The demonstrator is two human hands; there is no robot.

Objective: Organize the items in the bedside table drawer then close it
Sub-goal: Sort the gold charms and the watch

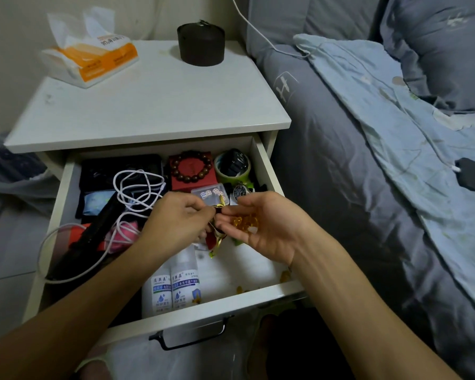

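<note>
Pouch (217, 229) pinched by left hand (176, 218) — right hand (261, 223) beside it cups yellow beads (246, 222).

1. Your left hand (176, 218) pinches a small red-and-gold pouch (217, 237) over the open drawer (203, 311).
2. Your right hand (261, 226) cups yellow beads (246, 222) beside it.
3. A white cable (137, 193) lies coiled at the drawer's left.
</note>
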